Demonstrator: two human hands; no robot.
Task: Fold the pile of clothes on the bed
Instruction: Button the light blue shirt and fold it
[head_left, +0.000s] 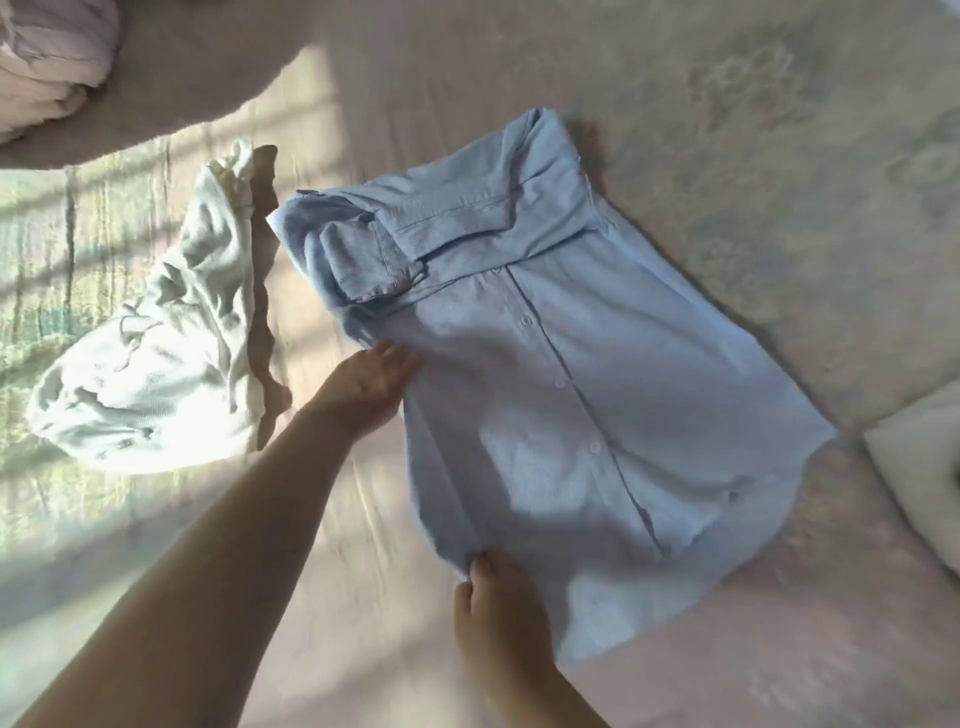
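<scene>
A light blue button-up shirt (597, 405) lies front up on the bed (727, 156), slanting from upper left to lower right. Its sleeves are folded across the chest near the collar. My left hand (371, 382) is at the shirt's left side edge, with the fingertips slipped under the fabric and holding it. My right hand (498, 608) grips the same edge lower down, near the hem, with the thumb on top of the cloth.
A crumpled white garment (156, 374) lies to the left of the shirt. A bunched pinkish blanket (47, 62) fills the top left corner. A white folded item (924, 483) shows at the right edge. Sunlight stripes fall on the pale patterned bedspread.
</scene>
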